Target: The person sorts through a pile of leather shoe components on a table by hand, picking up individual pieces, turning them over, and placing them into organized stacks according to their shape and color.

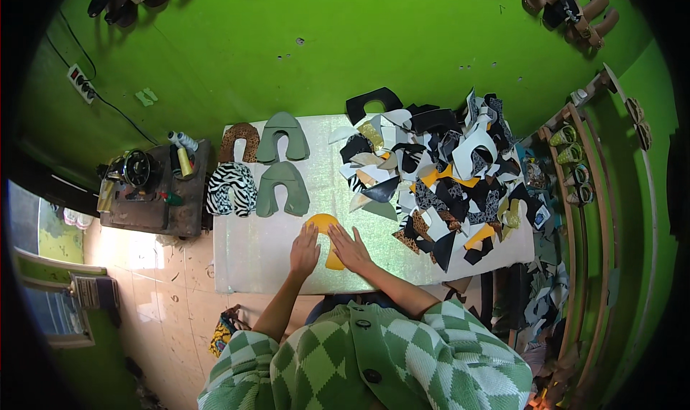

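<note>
Yellow cut piece under both flat hands, left hand, right hand, fingers spread wide.

This is a small shoemaking workshop. On the table at the centre lie cut shoe-upper pieces in green, leopard and zebra patterns, and at 2 o'clock a big heap of mixed cut pieces. At 9 o'clock stands a sewing machine with thread spools. At 3 o'clock curved racks hold finished footwear, and more sandals hang on the green wall at 1 o'clock.
</note>
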